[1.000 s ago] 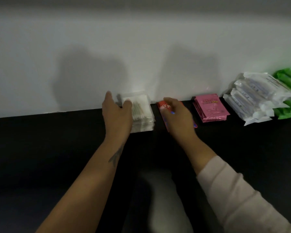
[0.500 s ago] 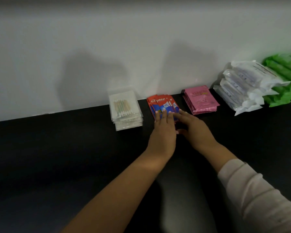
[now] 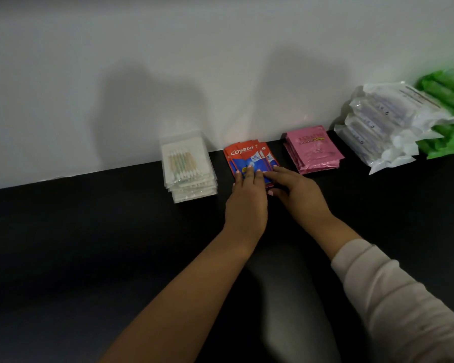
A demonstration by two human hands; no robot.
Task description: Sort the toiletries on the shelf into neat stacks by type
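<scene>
A: Head view, only one. Black shelf (image 3: 63, 258) against a white wall (image 3: 168, 61). Five piles in a row along the wall, from 11 o'clock to 2 o'clock.

B: Which piles?

A: Clear cotton swab packs (image 3: 188, 169) at 11 o'clock. Red and blue toothpaste sachets (image 3: 249, 159) at 12 o'clock. Pink sachets (image 3: 313, 150) at 1 o'clock. White wrapped packs (image 3: 388, 127) and green packs (image 3: 446, 113) at 2 o'clock, touching each other.

B: And the hands?

A: Left hand (image 3: 247, 203) flat on the near end of the toothpaste sachets, fingers straight, pressing, not clenched. Right hand (image 3: 302, 195) just beside, at 3 o'clock of this pile, fingers lightly bent against the right edge. Grasping or only pushing: cannot tell.

B: State of this pile?

A: Fanned a little at the far end, corners not aligned. Probably being squared now. Other piles look tidy enough, so task seems near the end.

B: How to handle?

A: Sachets look thin, light, soft, with glossy foil, so probably slippery one over another. Not fragile. Better to hold the two long edges and tap them together, with light pressure from above. Too much push, and possibly sliding apart again.
</scene>
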